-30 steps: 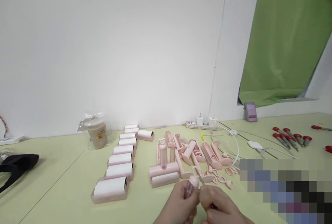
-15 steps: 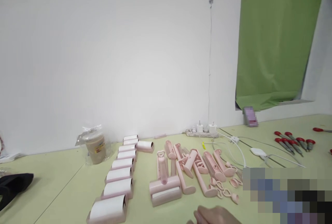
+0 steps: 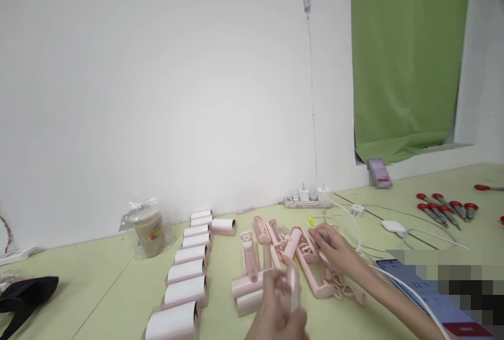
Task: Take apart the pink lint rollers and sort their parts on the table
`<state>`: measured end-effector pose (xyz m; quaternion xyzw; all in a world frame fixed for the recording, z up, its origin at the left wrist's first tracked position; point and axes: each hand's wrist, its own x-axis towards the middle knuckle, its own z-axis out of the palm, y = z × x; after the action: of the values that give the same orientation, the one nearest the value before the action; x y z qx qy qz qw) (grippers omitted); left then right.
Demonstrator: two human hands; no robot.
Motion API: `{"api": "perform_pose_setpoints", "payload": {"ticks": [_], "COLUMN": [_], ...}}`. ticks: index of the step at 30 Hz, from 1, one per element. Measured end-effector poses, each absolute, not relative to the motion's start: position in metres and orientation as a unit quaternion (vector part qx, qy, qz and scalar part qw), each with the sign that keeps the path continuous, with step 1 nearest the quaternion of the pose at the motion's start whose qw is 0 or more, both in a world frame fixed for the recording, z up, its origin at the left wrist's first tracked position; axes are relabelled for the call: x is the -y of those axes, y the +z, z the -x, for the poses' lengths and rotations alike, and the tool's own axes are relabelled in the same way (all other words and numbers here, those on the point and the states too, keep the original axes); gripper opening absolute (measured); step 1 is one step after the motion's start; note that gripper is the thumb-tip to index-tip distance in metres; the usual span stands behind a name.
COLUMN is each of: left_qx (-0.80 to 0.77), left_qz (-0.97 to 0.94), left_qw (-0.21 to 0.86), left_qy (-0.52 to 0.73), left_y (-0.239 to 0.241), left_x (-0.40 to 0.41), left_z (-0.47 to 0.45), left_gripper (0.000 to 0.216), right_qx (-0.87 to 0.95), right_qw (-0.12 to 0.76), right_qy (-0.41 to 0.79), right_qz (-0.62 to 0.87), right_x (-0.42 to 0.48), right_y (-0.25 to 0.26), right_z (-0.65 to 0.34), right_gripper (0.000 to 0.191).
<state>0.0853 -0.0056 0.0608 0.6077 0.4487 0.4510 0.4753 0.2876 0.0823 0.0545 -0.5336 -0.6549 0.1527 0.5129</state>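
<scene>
At the bottom centre my left hand (image 3: 277, 306) is closed around a pale pink, partly see-through plastic piece (image 3: 293, 288), blurred by motion. My right hand (image 3: 334, 250) reaches in from the right over the loose pink plastic parts. Its fingers are curled, with something small and greyish at the tips that I cannot make out. Beneath and beside it lie pink roller holders (image 3: 292, 244) and small parts with heart-shaped loops (image 3: 346, 290). Behind my left hand is a pink holder with a white roll (image 3: 249, 302), partly covered. A pink handle (image 3: 249, 258) with a heart-shaped end stands near it.
White rolls in pink covers (image 3: 185, 290) form a column on the left. Beyond them stands a bagged cup (image 3: 150, 232). A power strip (image 3: 307, 203) lies by the wall, with cables running right. Red-handled tools (image 3: 444, 210) and a phone with a blue screen (image 3: 417, 287) are on the right.
Both hands have come further into view. The left now holds a pale pink piece up, and the right has moved over the pink parts. The view has shifted slightly.
</scene>
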Motion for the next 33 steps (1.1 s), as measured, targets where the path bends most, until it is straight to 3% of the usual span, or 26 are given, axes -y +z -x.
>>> {"api": "perform_pose_setpoints", "payload": {"ticks": [2, 6, 9, 17, 21, 24, 27, 30, 33], "left_qx": [-0.449, -0.507, -0.541, -0.480, -0.413, -0.493, -0.532, -0.511, -0.506], "left_qz": [-0.686, -0.796, -0.798, -0.818, -0.781, -0.682, -0.613, -0.578, -0.585], "left_qw": [0.398, 0.160, 0.107, 0.101, 0.098, 0.111, 0.271, 0.378, 0.379], "left_qy": [0.412, 0.290, 0.244, 0.302, 0.458, 0.529, 0.518, 0.512, 0.508], "left_y": [0.070, 0.074, 0.065, 0.065, 0.056, 0.034, 0.009, -0.004, -0.006], "left_x": [-0.015, -0.054, -0.075, -0.045, -0.014, -0.014, -0.026, -0.036, -0.038], "left_z": [-0.108, -0.148, -0.170, -0.146, -0.070, -0.026, -0.011, -0.012, -0.013], "left_gripper": [0.042, 0.028, 0.028, 0.028, 0.003, 0.028, 0.062, 0.065, 0.061], "right_qx": [0.642, 0.623, 0.610, 0.598, 0.679, 0.773, 0.806, 0.802, 0.790], "right_qw": [0.517, 0.536, 0.558, 0.602, 0.509, 0.389, 0.320, 0.321, 0.351], "right_qy": [0.150, 0.146, 0.138, 0.142, 0.200, 0.193, 0.156, 0.139, 0.135], "right_qz": [0.545, 0.550, 0.545, 0.510, 0.489, 0.463, 0.473, 0.484, 0.484], "right_x": [-0.092, -0.101, -0.100, -0.065, -0.048, -0.046, -0.052, -0.059, -0.058], "right_y": [0.050, 0.048, 0.055, 0.086, 0.092, 0.090, 0.084, 0.078, 0.081], "right_z": [-0.282, -0.288, -0.294, -0.289, -0.268, -0.235, -0.196, -0.169, -0.160], "right_gripper": [0.042, 0.043, 0.044, 0.039, 0.040, 0.034, 0.037, 0.033, 0.018]}}
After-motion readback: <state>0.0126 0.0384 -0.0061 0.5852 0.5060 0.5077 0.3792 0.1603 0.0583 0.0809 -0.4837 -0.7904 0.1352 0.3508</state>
